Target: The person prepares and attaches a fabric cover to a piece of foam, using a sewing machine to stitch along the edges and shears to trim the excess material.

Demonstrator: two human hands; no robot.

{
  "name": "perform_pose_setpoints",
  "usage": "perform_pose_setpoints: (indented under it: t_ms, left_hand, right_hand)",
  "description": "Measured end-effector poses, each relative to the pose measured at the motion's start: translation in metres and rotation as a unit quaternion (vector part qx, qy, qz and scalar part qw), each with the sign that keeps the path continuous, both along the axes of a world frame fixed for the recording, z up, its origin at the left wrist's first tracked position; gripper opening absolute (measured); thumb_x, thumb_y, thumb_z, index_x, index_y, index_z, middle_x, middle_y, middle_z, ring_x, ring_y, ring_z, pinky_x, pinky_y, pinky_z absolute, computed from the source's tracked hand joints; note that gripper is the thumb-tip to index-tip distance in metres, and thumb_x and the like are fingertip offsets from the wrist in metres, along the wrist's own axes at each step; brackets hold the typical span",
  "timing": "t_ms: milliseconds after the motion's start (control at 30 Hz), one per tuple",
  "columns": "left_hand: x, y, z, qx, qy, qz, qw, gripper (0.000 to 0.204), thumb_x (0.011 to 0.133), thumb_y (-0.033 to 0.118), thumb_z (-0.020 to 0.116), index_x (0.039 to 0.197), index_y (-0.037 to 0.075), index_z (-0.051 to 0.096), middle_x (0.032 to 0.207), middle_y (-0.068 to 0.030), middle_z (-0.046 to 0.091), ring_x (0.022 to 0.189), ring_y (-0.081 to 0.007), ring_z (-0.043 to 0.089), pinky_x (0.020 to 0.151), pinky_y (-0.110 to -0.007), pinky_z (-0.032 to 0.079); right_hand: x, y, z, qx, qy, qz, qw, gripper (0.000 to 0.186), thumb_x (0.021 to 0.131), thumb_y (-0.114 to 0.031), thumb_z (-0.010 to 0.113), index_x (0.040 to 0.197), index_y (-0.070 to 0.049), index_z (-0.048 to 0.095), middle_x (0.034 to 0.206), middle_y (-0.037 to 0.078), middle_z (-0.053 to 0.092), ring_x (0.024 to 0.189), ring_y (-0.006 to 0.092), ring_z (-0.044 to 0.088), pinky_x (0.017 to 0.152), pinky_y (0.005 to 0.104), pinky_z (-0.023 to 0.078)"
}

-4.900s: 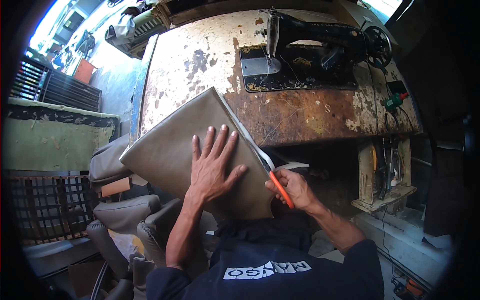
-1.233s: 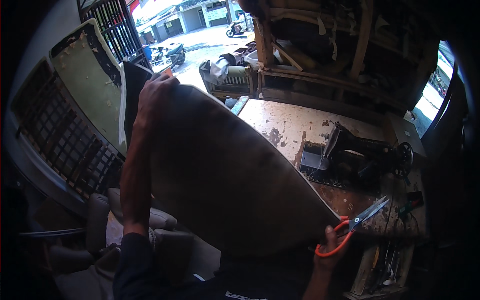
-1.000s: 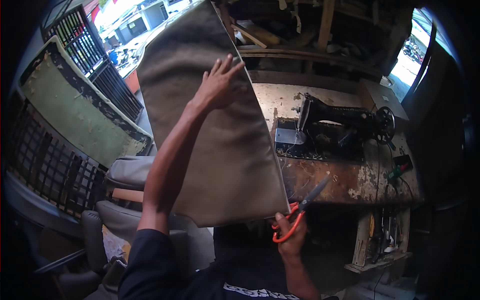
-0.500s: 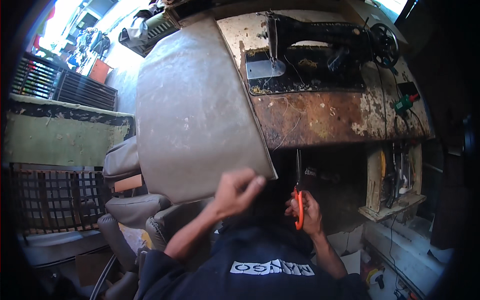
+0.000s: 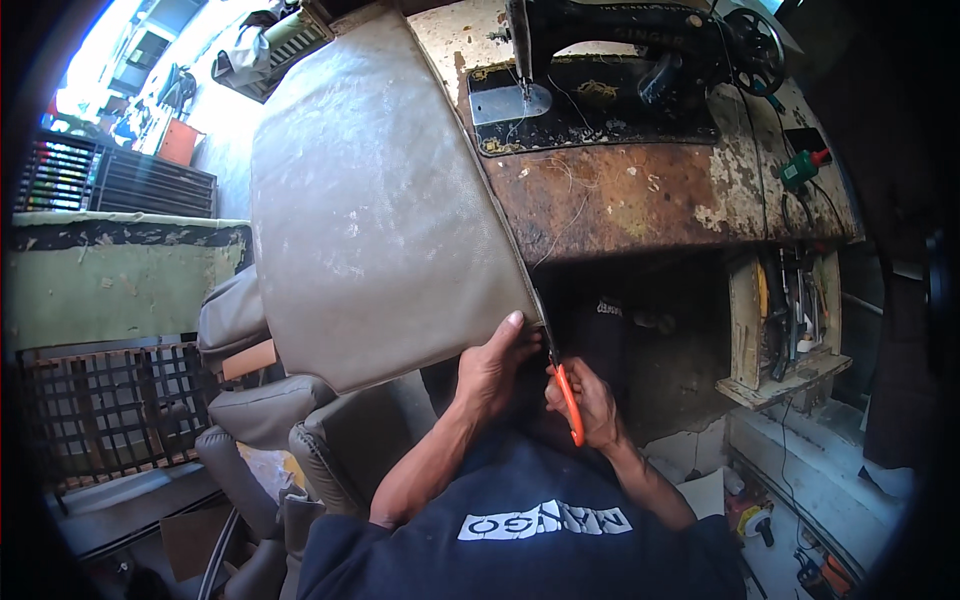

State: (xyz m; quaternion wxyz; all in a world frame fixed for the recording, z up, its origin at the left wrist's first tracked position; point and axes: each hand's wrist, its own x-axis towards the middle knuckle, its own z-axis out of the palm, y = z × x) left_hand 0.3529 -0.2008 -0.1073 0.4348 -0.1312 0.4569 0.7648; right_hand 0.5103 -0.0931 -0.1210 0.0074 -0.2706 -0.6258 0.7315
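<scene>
A large grey-brown leather-like cover panel point(image 5: 380, 230) lies slanting off the left side of the worn table, its near right corner over my lap. My left hand point(image 5: 492, 365) grips that corner, thumb on top and fingers underneath. My right hand point(image 5: 588, 402) holds orange-handled scissors point(image 5: 570, 405), fingers around the handles. The scissor blades point away from me and lie along the panel's right edge, close to the corner. Whether the blades are parted is hard to see. Behind, a black sewing machine point(image 5: 620, 40) stands on the brown, flaking tabletop point(image 5: 620, 200); loose thread lies there.
A green bottle with a red tip point(image 5: 803, 170) is at the table's right. Below hangs an open wooden drawer point(image 5: 745, 330) with tools. Grey padded pieces point(image 5: 270, 410) are heaped at lower left, beside a webbed frame point(image 5: 110, 415) and a pale green bench point(image 5: 120, 285).
My left hand has moved right and taken hold of the panel's corner. The scissors have come left to the panel's edge. The whole view has shifted slightly.
</scene>
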Motion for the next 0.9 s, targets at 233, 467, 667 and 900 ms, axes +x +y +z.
perform_pose_setpoints:
  t_ms: [233,467,667,900]
  left_hand:
    - [0.001,-0.011,-0.008,-0.002,0.010,0.006,1.000,0.033,0.098,0.024,0.077,0.119,0.001,0.068,0.108,-0.0082,0.072,0.101,-0.0204,0.069,0.091,-0.038,0.056]
    - [-0.001,-0.158,0.005,-0.273,0.038,-0.249,0.929,0.059,0.084,0.026,0.089,0.130,-0.003,0.066,0.126,-0.0117,0.070,0.118,-0.0250,0.064,0.108,-0.039,0.047]
    - [-0.046,-0.476,0.031,-0.334,0.134,0.071,0.930,0.026,0.090,0.022,0.078,0.107,0.005,0.069,0.086,-0.0045,0.071,0.079,-0.0170,0.068,0.075,-0.035,0.054]
    - [-0.184,-0.285,0.088,-0.515,0.534,0.219,0.634,0.039,0.107,0.018,0.058,0.140,-0.003,0.059,0.137,-0.0160,0.065,0.126,-0.0245,0.061,0.111,-0.037,0.045]
  right_hand:
    - [-0.007,-0.004,0.022,-0.072,-0.097,-0.071,0.990,0.024,0.098,-0.024,0.076,0.106,-0.006,0.063,0.075,-0.003,0.063,0.064,0.0049,0.061,0.054,0.0215,0.053]
    - [-0.025,0.024,0.013,-0.099,0.069,-0.154,0.981,0.044,0.100,-0.037,0.072,0.121,-0.003,0.055,0.084,0.003,0.060,0.071,0.0092,0.061,0.064,0.0244,0.056]
    - [-0.050,0.047,0.021,-0.056,0.097,-0.097,0.989,0.044,0.100,-0.033,0.074,0.125,-0.003,0.053,0.090,0.003,0.060,0.078,0.0088,0.061,0.067,0.0247,0.055]
    - [-0.061,0.029,0.014,-0.037,0.092,-0.062,0.993,0.036,0.097,-0.020,0.077,0.123,-0.003,0.058,0.088,0.001,0.067,0.073,0.0048,0.062,0.064,0.0220,0.055]
